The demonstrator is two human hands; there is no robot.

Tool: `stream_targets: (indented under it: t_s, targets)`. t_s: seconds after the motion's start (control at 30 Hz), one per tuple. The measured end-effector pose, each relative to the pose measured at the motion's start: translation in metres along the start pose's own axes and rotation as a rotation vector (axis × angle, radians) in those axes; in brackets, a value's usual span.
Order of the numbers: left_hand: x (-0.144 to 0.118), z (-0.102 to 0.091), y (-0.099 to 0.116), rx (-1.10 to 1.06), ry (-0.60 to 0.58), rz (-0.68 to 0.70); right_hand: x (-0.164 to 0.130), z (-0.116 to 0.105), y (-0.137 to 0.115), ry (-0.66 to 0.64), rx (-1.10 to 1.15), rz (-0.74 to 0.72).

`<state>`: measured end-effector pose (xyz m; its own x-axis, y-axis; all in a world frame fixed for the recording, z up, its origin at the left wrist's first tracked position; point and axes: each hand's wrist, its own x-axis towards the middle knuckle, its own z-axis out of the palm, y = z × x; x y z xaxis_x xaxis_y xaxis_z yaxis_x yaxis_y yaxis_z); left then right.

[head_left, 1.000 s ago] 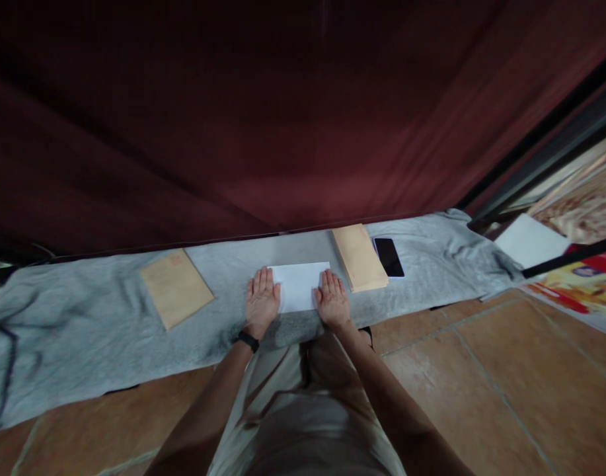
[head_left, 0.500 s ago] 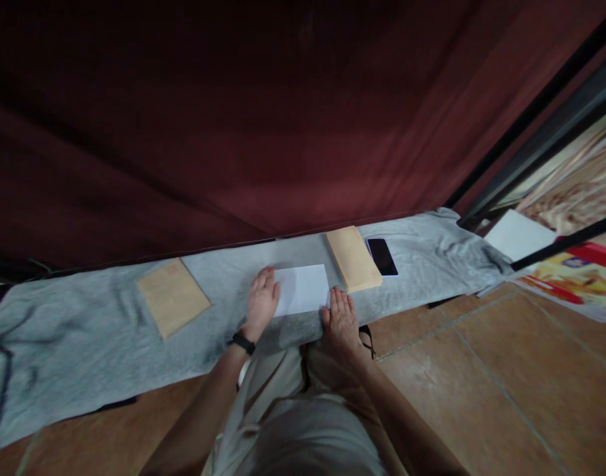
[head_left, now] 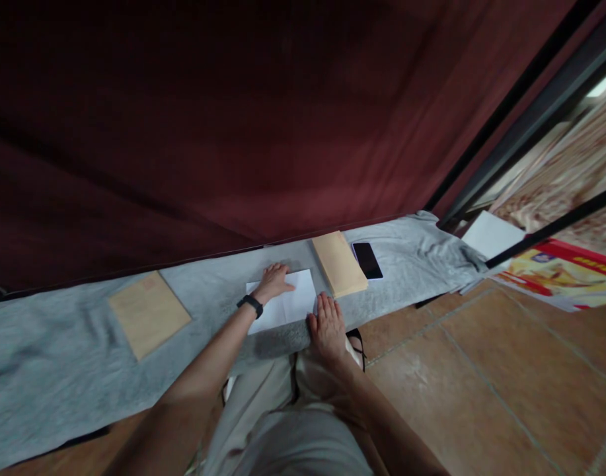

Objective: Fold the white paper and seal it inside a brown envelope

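Two tan envelopes are lying on the grey cloth (head_left: 59, 370), one far left (head_left: 149, 314), one (head_left: 339, 263) right of the single white sheet (head_left: 287, 305), a phone (head_left: 367, 260) beside it. The left hand (head_left: 274, 279) is pressing flat on the sheet's far edge, fingers together; the right hand (head_left: 328, 324) is resting spread at its near right corner, palm hidden.

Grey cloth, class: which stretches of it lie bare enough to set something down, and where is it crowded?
The grey cloth is bare between the left brown envelope and the white paper, and right of the phone. It is crowded in the middle: left hand on the paper, right hand at its near edge, then the second brown envelope.
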<state>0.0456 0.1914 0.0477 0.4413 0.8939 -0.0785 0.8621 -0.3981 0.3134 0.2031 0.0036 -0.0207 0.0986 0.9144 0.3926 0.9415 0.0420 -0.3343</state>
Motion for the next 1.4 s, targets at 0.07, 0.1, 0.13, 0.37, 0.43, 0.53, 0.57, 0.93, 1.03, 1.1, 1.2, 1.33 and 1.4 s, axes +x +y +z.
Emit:
stream_targets:
  t_s: [0.07, 0.1, 0.13, 0.37, 0.43, 0.53, 0.57, 0.93, 1.03, 1.1, 1.2, 1.33, 1.4]
  targets:
    - [0.002, -0.002, -0.001, -0.029, -0.016, -0.014, 0.000, 0.000, 0.000, 0.008, 0.016, -0.001]
    - [0.001, -0.003, -0.002, -0.048, -0.022, -0.016, 0.000, -0.001, 0.001, 0.016, 0.028, -0.001]
    - [0.000, -0.005, -0.002, -0.070, -0.026, -0.014, -0.001, -0.001, 0.002, 0.025, 0.045, -0.002]
    - [-0.010, -0.047, -0.010, -0.295, 0.059, 0.001, -0.007, -0.005, 0.015, 0.064, 0.332, 0.018]
    - [-0.016, -0.066, -0.011, -0.475, 0.231, 0.021, -0.008, -0.006, 0.017, 0.085, 0.439, 0.096]
    - [-0.038, -0.079, -0.008, -0.711, 0.432, 0.102, -0.007, -0.006, 0.017, 0.096, 0.606, 0.208]
    - [-0.048, -0.078, -0.006, -0.764, 0.459, 0.137, -0.006, -0.006, 0.017, 0.093, 0.661, 0.232]
    - [-0.161, 0.019, -0.031, -0.815, 0.216, 0.127, 0.002, -0.022, 0.025, -0.085, 0.630, -0.039]
    - [-0.176, 0.033, -0.043, -0.676, 0.228, 0.158, 0.002, -0.024, 0.022, -0.127, 0.577, -0.184]
    - [-0.185, 0.039, -0.050, -0.545, 0.233, 0.189, 0.002, -0.024, 0.019, -0.158, 0.581, -0.271]
    - [-0.199, 0.043, -0.056, -0.410, 0.253, 0.213, 0.003, -0.026, 0.016, -0.200, 0.606, -0.320]
    - [-0.208, 0.044, -0.056, -0.430, 0.357, 0.147, 0.008, -0.027, 0.013, -0.244, 0.626, -0.285]
    - [-0.209, 0.046, -0.056, -0.481, 0.398, 0.089, 0.013, -0.026, 0.012, -0.249, 0.637, -0.269]
